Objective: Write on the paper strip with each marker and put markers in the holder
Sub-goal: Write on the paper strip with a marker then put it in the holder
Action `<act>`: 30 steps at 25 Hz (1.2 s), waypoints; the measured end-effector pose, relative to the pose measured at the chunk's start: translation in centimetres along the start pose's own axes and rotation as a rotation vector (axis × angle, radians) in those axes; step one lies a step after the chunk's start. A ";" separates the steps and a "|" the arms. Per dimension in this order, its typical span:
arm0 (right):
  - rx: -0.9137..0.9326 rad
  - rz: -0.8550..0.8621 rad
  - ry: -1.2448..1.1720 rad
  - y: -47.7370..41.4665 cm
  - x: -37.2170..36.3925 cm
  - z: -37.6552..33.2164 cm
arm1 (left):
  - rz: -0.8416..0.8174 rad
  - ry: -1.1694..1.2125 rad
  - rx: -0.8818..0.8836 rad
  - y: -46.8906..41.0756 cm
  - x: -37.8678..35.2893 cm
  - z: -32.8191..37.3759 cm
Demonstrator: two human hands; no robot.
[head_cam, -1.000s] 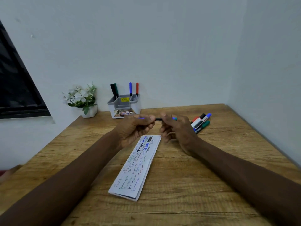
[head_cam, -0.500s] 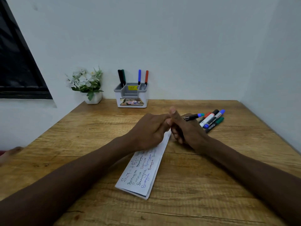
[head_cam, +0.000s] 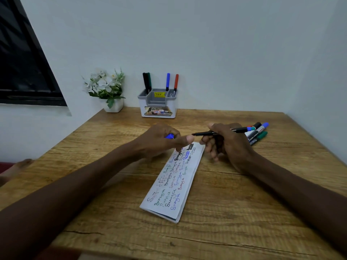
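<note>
- Marker (head_cam: pixel 221 132) (thin black barrel, blue at the back end) is pinched in the right hand (head_cam: pixel 229 145). It's held nearly level above the desk, with the bare tip pointing left.
- The left hand (head_cam: pixel 161 141) has its fingers curled round a blue cap (head_cam: pixel 169 136), thumb sticking out toward the marker tip. They're really close, can't tell if they touch.
- The paper strip (head_cam: pixel 174 184) lies flat right under and between both hands, running diagonally back toward the camera. It's covered in handwritten lines of green, red, blue and black.
- Some loose markers (head_cam: pixel 257 135) sit in a little pile just past the right hand (black, blue and green caps, a bit of red).
- The holder (head_cam: pixel 172 107) is at the back edge by the wall. It has four upright markers (head_cam: pixel 167 81): black and green on its left side, blue and red on its right.
- A white flower pot (head_cam: pixel 112 106) stands just left of the holder.
- The wood-grain table (head_cam: pixel 225 212) is tucked into a corner of plain pale walls (head_cam: pixel 225 53), with a dark window (head_cam: pixel 22 62) off to the left.
</note>
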State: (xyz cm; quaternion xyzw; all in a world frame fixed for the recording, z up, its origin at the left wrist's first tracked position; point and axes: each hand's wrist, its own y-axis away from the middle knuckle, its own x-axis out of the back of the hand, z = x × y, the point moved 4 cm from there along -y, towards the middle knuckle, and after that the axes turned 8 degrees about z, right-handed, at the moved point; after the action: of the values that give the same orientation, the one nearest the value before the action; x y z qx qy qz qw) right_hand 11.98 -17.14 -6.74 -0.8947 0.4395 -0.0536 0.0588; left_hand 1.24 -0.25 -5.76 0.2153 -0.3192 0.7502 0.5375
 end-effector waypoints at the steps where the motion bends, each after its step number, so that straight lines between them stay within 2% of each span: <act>1: -0.029 0.006 -0.058 -0.1 0.1 0.1 | -0.045 0.027 0.008 0.6 1.0 -0.2; 3: -0.058 0.019 -0.132 -0.5 0.2 0.3 | -0.195 0.022 -0.038 1.9 2.0 0.3; 6: -0.063 0.021 -0.178 -0.6 0.1 0.4 | -0.444 -0.189 -0.036 3.1 0.8 1.0; 9: -0.049 -0.022 -0.128 0.3 -0.1 0.1 | -0.377 -0.333 -0.002 2.2 1.1 -0.1; 13: -0.026 -0.201 0.064 2.7 -2.1 -0.8 | -0.281 -0.321 0.029 1.6 2.6 -1.9; 19: 0.087 -0.338 0.369 4.1 -3.9 -1.3 | -0.294 -0.321 0.036 1.5 2.6 -1.8; 30: 0.147 -0.422 0.473 4.6 -4.6 -1.2 | -0.322 -0.352 0.078 1.5 2.5 -2.1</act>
State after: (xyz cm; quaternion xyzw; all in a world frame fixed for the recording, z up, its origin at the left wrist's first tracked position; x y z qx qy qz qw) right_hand 5.37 -16.35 -6.50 -0.9222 0.2409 -0.3023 0.0071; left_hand -0.99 2.61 -5.95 0.4115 -0.3404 0.6177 0.5773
